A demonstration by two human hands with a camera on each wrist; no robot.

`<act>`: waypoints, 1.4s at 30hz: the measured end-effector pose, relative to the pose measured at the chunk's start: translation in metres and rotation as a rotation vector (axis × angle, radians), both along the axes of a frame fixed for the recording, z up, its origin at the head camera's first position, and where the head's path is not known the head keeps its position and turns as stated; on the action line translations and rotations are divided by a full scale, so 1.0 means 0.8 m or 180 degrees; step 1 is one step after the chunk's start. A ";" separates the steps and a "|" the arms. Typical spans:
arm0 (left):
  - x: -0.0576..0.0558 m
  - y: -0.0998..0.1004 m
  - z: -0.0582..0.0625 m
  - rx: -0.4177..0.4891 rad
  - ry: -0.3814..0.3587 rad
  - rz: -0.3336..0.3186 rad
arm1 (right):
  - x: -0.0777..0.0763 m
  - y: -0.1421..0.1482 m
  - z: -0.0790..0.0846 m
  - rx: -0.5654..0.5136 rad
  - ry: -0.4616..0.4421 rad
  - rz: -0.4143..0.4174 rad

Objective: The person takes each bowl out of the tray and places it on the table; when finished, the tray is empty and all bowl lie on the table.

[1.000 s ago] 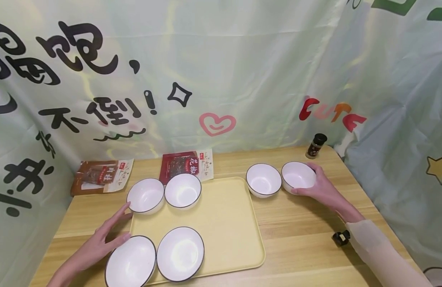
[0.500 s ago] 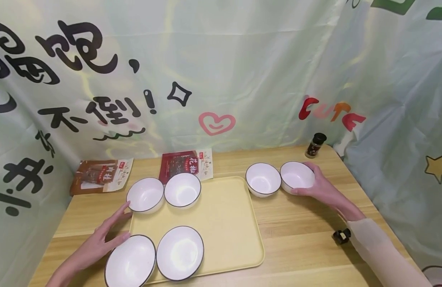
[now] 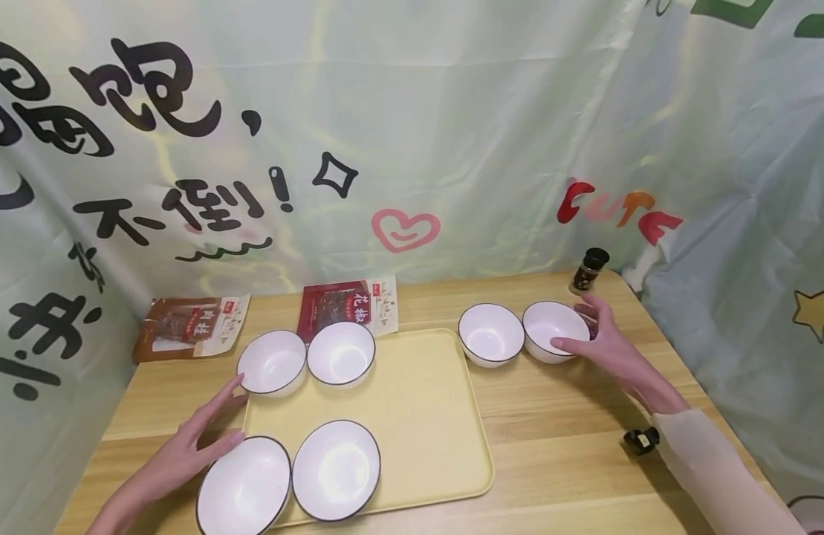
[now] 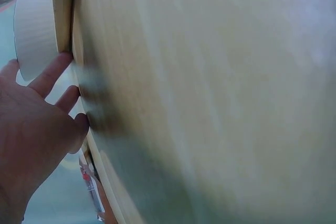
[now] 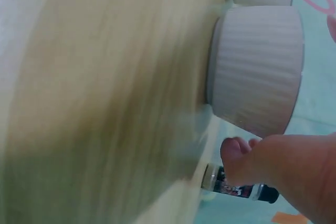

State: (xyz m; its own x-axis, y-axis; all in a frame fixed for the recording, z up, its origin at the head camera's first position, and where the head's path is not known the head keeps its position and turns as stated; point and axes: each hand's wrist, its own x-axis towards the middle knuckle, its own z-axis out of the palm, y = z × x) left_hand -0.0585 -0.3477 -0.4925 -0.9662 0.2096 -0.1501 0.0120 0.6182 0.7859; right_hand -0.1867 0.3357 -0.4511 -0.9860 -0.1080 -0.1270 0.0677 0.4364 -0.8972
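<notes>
Right hand [image 3: 612, 354] stands spread around the right side of a round white bowl with a dark rim [image 3: 550, 325], its thumb over the near rim. Its fingers look slack, not clasping; in the right wrist view a gap shows between the fingertips and the ribbed outer wall. This bowl sits upright on the wooden table [image 3: 552, 453], at the far right, just beside a matching white bowl [image 3: 490, 334], with a black-capped spice jar [image 3: 589, 270] beyond it to the right.

The glossy inside suggests glazed ceramic: probably stiff, moderately light, smooth enough to slip and liable to chip if knocked against its neighbour. The best hold is likely thumb and fingers on opposite sides below the rim, where the ribs should give some grip; its left side is crowded.

Left hand [image 3: 180, 453] reaches with extended fingers to the outer sides of two more white bowls at the left of the pale yellow tray [image 3: 438, 431], holding neither; whether it presses on them cannot be told.
</notes>
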 end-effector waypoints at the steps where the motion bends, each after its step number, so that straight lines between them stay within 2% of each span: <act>1: 0.001 -0.001 0.000 -0.0001 -0.0001 0.0001 | 0.000 -0.001 0.002 -0.0053 0.0019 -0.0008; 9: 0.004 -0.002 0.002 -0.0032 0.0005 0.0005 | 0.002 -0.010 0.016 -0.0204 0.0118 -0.0053; 21: 0.005 -0.005 0.004 -0.0072 -0.0015 0.0015 | -0.002 -0.050 0.044 -0.0515 0.0334 -0.0086; 28: 0.006 -0.006 0.005 -0.0101 -0.0021 0.0028 | -0.002 -0.087 0.057 -0.0655 0.0340 0.0118; 42: 0.004 0.000 0.003 -0.0051 0.0102 -0.0056 | 0.002 -0.171 0.059 -0.1035 0.0243 0.0567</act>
